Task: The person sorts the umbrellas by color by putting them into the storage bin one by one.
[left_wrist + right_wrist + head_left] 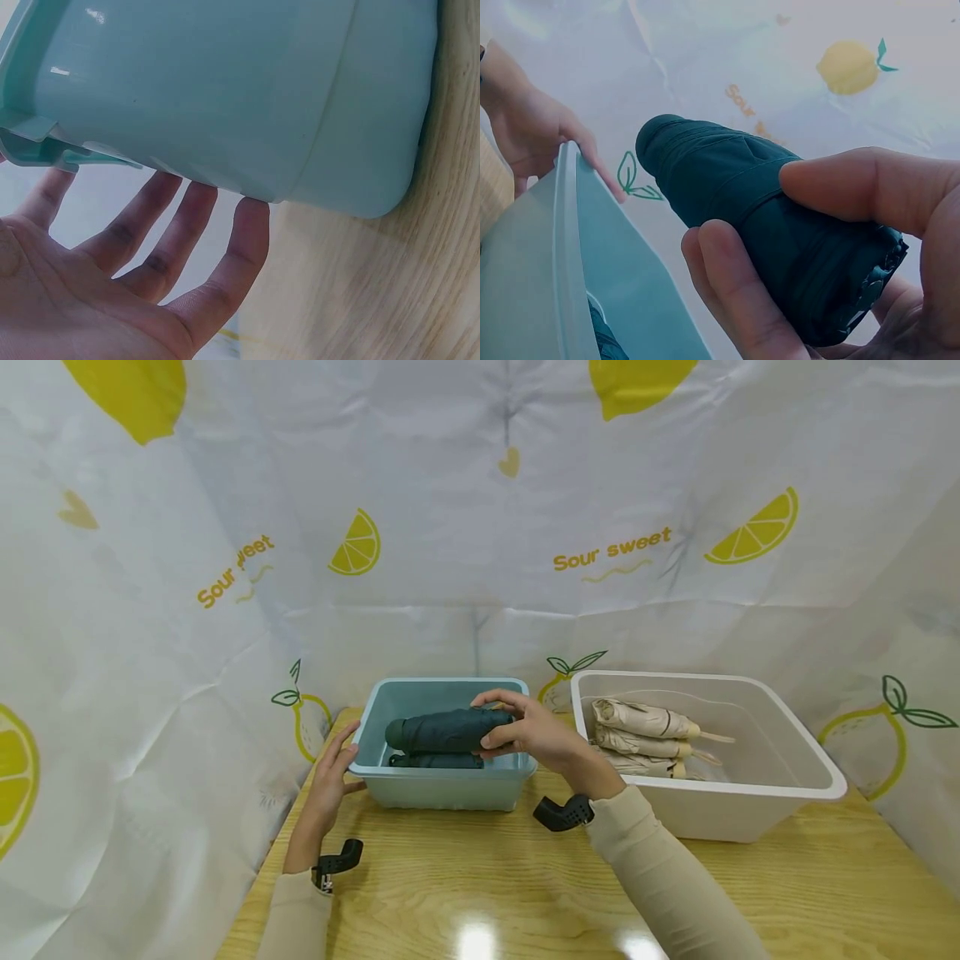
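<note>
My right hand grips a folded dark green umbrella by one end, thumb on one side and fingers on the other. In the right wrist view the umbrella is lifted beside the rim of the light blue bin. Another dark umbrella lies inside the blue bin, partly hidden under the held one. My left hand is at the bin's left end. Its fingertips touch the bin's outer wall in the left wrist view, the fingers spread and lightly bent.
To the right stands a larger white bin with several folded beige umbrellas stacked at its left side. Both bins rest on a wooden table. A white lemon-print curtain hangs close behind and at the sides.
</note>
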Available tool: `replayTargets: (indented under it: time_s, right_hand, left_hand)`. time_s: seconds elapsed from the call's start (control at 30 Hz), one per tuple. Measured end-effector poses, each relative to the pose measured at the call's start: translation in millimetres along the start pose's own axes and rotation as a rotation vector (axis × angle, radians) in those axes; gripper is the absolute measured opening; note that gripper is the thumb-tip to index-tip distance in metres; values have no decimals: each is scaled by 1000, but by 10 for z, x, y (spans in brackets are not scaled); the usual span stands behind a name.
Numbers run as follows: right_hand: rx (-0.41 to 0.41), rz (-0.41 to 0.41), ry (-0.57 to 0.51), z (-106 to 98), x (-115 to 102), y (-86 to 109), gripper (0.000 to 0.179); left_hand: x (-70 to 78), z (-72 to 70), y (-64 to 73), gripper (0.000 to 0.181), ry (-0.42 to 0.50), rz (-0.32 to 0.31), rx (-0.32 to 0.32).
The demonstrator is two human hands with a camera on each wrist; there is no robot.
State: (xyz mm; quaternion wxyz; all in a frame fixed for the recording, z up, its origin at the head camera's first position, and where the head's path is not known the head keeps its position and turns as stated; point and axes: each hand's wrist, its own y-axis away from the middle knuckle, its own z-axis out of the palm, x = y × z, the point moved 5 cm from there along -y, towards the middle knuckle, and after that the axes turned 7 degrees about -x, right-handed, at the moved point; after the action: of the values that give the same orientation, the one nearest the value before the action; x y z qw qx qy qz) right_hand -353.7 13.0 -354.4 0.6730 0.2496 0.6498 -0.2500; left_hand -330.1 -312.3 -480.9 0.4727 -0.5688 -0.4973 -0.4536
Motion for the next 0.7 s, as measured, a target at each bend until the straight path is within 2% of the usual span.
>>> replayTargets:
  time_s: [0.23,0.7]
  right_hand:
    - [-8,17,-1,-65,7,-148,57]
    - [65,97,-107,-289,91,-462,48]
  left_hand:
    - [6,4,-4,53,3,-2,2]
    - [12,10,-4,54,1,-4,2]
